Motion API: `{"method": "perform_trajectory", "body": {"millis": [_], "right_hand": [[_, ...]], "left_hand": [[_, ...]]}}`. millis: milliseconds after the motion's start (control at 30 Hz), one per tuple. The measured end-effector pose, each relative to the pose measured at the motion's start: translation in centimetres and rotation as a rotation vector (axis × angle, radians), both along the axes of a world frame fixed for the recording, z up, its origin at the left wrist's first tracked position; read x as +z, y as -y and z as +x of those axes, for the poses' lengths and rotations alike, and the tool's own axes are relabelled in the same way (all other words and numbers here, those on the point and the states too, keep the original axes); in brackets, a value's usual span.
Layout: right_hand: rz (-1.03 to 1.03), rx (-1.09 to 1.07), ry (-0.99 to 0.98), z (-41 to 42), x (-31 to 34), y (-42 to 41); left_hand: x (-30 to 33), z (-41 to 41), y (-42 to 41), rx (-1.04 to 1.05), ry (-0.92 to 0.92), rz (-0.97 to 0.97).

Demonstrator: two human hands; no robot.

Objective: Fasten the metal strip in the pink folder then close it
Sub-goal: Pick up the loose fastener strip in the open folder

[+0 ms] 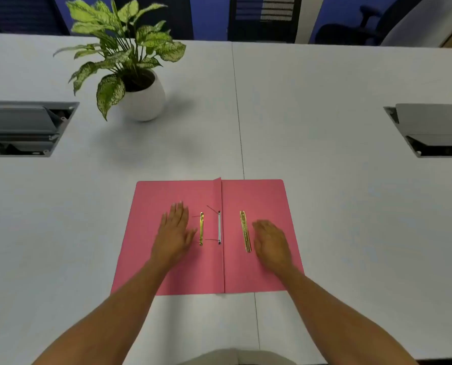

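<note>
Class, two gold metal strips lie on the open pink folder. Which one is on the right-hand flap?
The longer, wider gold strip beside the right hand; the thinner strip lies left of the fold.

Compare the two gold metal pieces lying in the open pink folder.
The left metal piece is slimmer and lies straight along the spine on the left flap; the right metal strip is wider, longer and slightly tilted on the right flap. The left hand lies beside the first, the right hand beside the second. Both are gold and loose.

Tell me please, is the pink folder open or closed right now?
Open: the pink folder lies spread flat, both inner sides showing.
</note>
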State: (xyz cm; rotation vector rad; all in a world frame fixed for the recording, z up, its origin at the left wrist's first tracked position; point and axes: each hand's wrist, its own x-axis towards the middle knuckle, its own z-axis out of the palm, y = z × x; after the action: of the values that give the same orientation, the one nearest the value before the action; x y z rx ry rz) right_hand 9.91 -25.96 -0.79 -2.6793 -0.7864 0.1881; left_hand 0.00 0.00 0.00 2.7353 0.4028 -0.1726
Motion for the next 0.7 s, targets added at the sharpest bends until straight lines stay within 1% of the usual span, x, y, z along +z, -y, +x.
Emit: {"method": "perform_trajectory", "body": {"millis": [67,133,267,500,700], "right_hand": [[0.049,0.029,-0.038,-0.7,-0.6,0.3],[0.033,0.030,-0.077,-1.5,-0.6,0.5],[0.031,0.041,-0.061,-1.7,-1.2,0.3],[-0.022,0.071,-0.014,-1.6,-1.6,-0.1],[-0.118,0.083,0.027,-2.0,-2.3,-0.4]], "left_hand": [[-0.8,-0.5,0.8,-0.056,-0.071,-0.056],[-1.8,-1.2,1.7,-0.099,-0.147,-0.089],[-3.6,-1.9,2.7,-0.109,-0.208,-0.124],[-5.4,-2.6,3.6,-0.096,-0.162,-0.069],[-5.9,-3.0,3.9,-0.081,-0.142,-0.068]]}}
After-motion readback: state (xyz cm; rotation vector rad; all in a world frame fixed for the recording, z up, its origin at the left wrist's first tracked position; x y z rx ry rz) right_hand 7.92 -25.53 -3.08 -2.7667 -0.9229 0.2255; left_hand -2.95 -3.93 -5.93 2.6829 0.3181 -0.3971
